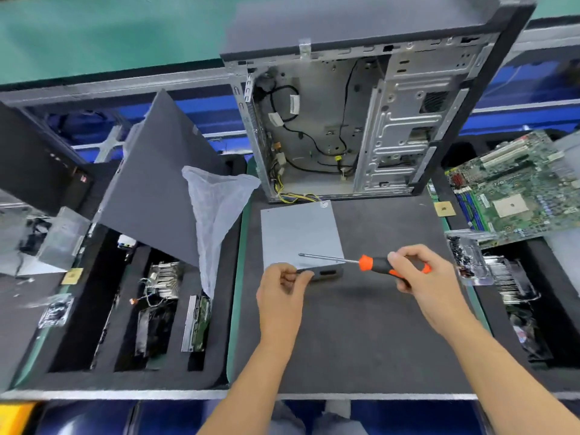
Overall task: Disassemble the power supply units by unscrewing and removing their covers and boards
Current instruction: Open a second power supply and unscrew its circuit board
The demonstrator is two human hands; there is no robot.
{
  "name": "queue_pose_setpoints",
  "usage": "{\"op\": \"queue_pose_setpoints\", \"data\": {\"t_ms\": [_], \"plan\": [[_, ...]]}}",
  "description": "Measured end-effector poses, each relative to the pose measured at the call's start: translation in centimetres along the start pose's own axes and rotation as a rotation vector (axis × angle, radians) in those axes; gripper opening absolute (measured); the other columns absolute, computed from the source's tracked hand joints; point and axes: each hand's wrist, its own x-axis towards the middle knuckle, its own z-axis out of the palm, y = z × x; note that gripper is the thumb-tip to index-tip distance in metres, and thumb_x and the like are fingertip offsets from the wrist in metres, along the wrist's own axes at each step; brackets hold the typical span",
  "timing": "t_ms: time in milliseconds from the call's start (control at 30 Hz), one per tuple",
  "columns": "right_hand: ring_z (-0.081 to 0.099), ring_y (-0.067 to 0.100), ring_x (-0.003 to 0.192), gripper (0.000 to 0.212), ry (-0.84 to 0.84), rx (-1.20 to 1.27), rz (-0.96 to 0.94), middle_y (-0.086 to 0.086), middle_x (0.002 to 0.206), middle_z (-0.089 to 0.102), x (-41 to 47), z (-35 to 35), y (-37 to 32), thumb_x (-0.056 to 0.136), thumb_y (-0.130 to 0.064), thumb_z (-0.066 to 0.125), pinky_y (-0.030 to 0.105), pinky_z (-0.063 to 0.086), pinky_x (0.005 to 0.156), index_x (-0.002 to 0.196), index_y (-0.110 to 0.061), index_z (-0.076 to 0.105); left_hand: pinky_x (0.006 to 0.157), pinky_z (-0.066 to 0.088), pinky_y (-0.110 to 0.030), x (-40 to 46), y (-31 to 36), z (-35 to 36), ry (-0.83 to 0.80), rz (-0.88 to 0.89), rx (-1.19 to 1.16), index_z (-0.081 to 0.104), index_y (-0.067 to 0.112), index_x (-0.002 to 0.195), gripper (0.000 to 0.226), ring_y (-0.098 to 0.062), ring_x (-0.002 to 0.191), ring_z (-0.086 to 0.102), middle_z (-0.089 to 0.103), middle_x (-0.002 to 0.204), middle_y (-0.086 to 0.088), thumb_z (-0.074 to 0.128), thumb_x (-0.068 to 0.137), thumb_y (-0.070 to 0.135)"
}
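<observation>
I see the power supply unit (300, 235) lying flat on the dark mat (361, 324), its near edge pinched between the curled fingers and thumb of my left hand (284, 282). My right hand (417, 271) is wrapped around the orange-and-black handle of the screwdriver (365, 263), whose shaft reaches leftward over the unit's grey cover, just beyond the left fingertips. The open computer case (361, 120) stands behind

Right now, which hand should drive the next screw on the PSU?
Right. The right hand already grips the screwdriver, shaft lying over the PSU. The left hand holds the PSU's near edge, so it likely steadies.
</observation>
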Motion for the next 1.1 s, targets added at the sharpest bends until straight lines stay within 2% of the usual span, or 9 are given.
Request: {"op": "queue_pose_setpoints", "data": {"t_ms": [100, 167, 267, 467, 533, 667, 767, 900, 1100], "plan": [[0.05, 0.016, 0.05, 0.018, -0.054, -0.067, -0.018, -0.005, 0.065, 0.06, 0.4, 1.3, -0.8, 0.081, -0.037, 0.076, 0.028, 0.044, 0.055, 0.079, -0.022, 0.067, 0.073, 0.046, -0.014, 0.9, -0.5, -1.9, 0.072, -0.011, 0.009, 0.057, 0.04, 0.096, 0.036, -0.006, 0.077, 0.057, 0.059, 0.093, 0.006, 0.082, 0.083, 0.018], [0.052, 0.015, 0.05, 0.029, -0.092, -0.122, -0.02, -0.006, 0.064, 0.061, 0.6, 2.0, -1.2, 0.074, -0.049, 0.075, 0.023, 0.046, 0.053, 0.081, -0.022, 0.067, 0.073, 0.043, -0.008, 1.3, -1.0, -3.0, 0.114, 0.008, 0.047, 0.057, 0.04, 0.098, 0.037, -0.004, 0.076, 0.053, 0.054, 0.088, 0.007, 0.083, 0.082, 0.018], [0.055, 0.015, 0.053, 0.037, -0.128, -0.224, -0.003, 0.003, 0.058, 0.061, 0.9, 2.9, -1.5, 0.07, -0.06, 0.071, 0.033, 0.049, 0.058, 0.086, -0.026, 0.069, 0.074, 0.041, -0.008, 2.0, -1.6, -4.1, 0.092, 0.014, 0.076, 0.064, 0.032, 0.105, 0.035, -0.006, 0.076, 0.05, 0.05, 0.087, 0.007, 0.084, 0.08, 0.019], [0.056, 0.016, 0.053, 0.033, -0.125, -0.313, -0.002, 0.005, 0.057, 0.061, 1.0, 4.1, -2.1, 0.072, -0.059, 0.071, 0.044, 0.052, 0.061, 0.084, -0.029, 0.068, 0.077, 0.048, -0.018, 3.0, -2.3, -5.0, -0.022, 0.157, 0.116, 0.077, 0.021, 0.104, 0.026, -0.013, 0.084, 0.06, 0.057, 0.094, 0.012, 0.08, 0.083, 0.006], [0.056, 0.014, 0.051, 0.022, -0.12, -0.344, -0.017, 0.001, 0.058, 0.062, 1.0, 4.2, -2.6, 0.077, -0.05, 0.074, 0.039, 0.049, 0.058, 0.083, -0.029, 0.068, 0.077, 0.049, -0.019, 3.4, -2.6, -5.2, -0.033, 0.185, 0.124, 0.078, 0.02, 0.103, 0.024, -0.015, 0.085, 0.061, 0.058, 0.095, 0.011, 0.081, 0.083, 0.008], [0.051, 0.011, 0.046, 0.013, -0.124, -0.401, -0.067, -0.008, 0.055, 0.058, 1.2, 4.7, -4.1, 0.081, -0.034, 0.077, 0.016, 0.039, 0.045, 0.079, -0.027, 0.067, 0.071, 0.047, -0.021, 3.8, -2.9, -5.4, -0.042, 0.196, 0.113, 0.079, 0.024, 0.097, 0.02, -0.018, 0.084, 0.061, 0.059, 0.091, 0.009, 0.083, 0.08, 0.013], [0.047, 0.009, 0.046, 0.012, -0.14, -0.475, -0.105, -0.01, 0.059, 0.059, 1.1, 5.4, -5.7, 0.079, -0.036, 0.078, 0.016, 0.036, 0.042, 0.079, -0.03, 0.068, 0.071, 0.042, -0.012, 4.0, -2.8, -5.4, -0.031, 0.183, 0.072, 0.078, 0.03, 0.088, 0.023, -0.012, 0.084, 0.061, 0.06, 0.09, 0.012, 0.085, 0.078, 0.011], [0.046, 0.005, 0.048, 0.015, -0.16, -0.576, -0.171, -0.014, 0.065, 0.062, 0.9, 6.6, -8.6, 0.076, -0.039, 0.078, 0.013, 0.036, 0.044, 0.073, -0.031, 0.066, 0.071, 0.042, -0.012, 4.0, -2.7, -5.4, -0.033, 0.178, 0.062, 0.079, 0.026, 0.084, 0.018, -0.012, 0.083, 0.061, 0.06, 0.089, 0.011, 0.085, 0.078, 0.011], [0.052, 0.005, 0.071, 0.024, -0.254, -0.855, -0.333, -0.013, 0.072, 0.059, 0.4, 9.8, -13.6, 0.074, -0.049, 0.073, 0.021, 0.037, 0.057, 0.07, -0.03, 0.059, 0.067, 0.042, -0.016, 4.0, -2.4, -5.4, -0.04, 0.13, 0.008, 0.073, 0.037, 0.08, 0.027, -0.01, 0.078, 0.057, 0.059, 0.087, 0.01, 0.084, 0.079, 0.012]]}}
